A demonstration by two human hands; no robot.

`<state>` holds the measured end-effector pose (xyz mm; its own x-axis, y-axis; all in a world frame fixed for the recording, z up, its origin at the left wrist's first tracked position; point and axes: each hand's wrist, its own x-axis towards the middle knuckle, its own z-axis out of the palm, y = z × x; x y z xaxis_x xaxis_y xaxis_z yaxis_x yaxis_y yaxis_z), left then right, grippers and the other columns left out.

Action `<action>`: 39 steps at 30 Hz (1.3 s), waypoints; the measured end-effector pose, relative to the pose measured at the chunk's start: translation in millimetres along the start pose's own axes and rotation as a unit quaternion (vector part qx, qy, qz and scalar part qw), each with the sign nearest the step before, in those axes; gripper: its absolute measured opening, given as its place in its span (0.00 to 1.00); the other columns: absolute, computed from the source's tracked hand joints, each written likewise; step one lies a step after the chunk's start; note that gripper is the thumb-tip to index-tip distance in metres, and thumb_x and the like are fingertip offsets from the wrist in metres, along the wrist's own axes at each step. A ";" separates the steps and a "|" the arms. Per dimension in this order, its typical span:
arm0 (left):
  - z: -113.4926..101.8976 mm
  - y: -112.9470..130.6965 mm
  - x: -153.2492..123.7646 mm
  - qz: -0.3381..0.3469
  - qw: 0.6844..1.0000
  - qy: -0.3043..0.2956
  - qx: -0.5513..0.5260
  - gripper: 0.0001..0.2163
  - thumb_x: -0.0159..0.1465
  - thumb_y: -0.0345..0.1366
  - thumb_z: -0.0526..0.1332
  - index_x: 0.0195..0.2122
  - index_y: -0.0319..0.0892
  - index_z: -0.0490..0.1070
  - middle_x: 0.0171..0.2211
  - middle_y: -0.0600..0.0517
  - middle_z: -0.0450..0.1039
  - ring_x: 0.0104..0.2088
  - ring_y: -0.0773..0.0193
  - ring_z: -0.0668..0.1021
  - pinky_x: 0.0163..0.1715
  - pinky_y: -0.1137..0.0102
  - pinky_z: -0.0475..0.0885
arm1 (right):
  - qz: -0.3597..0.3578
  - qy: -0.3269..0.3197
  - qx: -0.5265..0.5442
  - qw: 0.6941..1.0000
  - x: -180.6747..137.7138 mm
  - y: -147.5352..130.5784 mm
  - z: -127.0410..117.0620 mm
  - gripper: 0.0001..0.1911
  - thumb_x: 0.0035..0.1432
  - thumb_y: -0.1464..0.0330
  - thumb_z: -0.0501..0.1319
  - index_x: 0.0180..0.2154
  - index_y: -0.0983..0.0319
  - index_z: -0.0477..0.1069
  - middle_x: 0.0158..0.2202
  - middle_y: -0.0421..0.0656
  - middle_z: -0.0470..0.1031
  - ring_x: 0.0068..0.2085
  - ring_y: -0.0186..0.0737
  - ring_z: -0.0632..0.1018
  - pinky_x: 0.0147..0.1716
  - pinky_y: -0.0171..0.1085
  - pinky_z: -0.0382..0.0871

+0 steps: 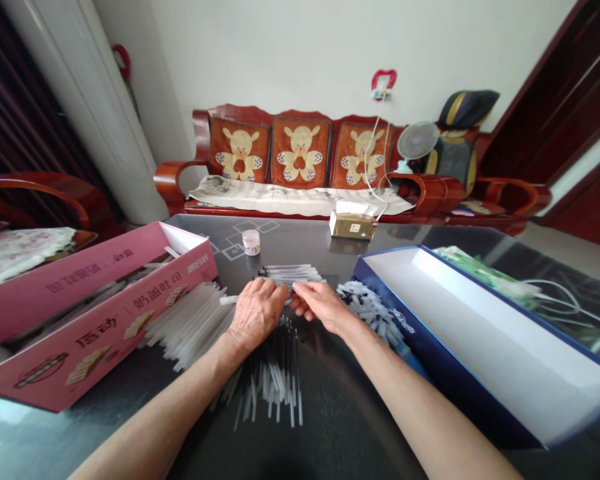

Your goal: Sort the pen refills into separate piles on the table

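Note:
My left hand (260,310) is closed around a translucent pen barrel (227,301), whose end sticks out to the left. Close beside it, my right hand (320,303) has thumb and fingers pinched together; what lies between them is too small to make out. Just beyond both hands lies a row of white pens (293,272). Dark-inked pen refills (280,380) are spread below my left hand. A heap of frosted pen barrels (190,323) lies to the left, by the pink box. At right, a pile of small clear and black pen caps (373,310) touches the blue box.
The long pink box (100,327) stands left and the blue box with white inside (480,327) stands right on the dark glossy table (340,407). A small round jar (251,243) and a tissue box (353,225) are farther back. A wooden sofa (300,207) lies beyond.

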<state>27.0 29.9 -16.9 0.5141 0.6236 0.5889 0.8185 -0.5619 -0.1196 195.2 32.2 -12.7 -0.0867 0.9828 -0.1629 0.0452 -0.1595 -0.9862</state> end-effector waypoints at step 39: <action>-2.4 22.3 -0.5 -0.032 0.999 0.020 -0.026 0.13 0.68 0.39 0.50 0.38 0.44 0.74 0.28 0.50 0.70 0.32 0.59 0.69 0.37 0.64 0.58 | -0.321 0.331 -0.452 0.764 -35.2 25.8 -54.1 0.08 0.57 0.70 0.56 0.35 0.62 0.74 0.45 0.51 0.73 0.48 0.48 0.70 0.51 0.46 0.61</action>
<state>44.4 15.8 -17.9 0.4505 0.6370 0.6256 0.8338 -0.5506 -0.0398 253.3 -1.4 -30.8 0.1286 0.7106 0.6917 0.8991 0.2108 -0.3837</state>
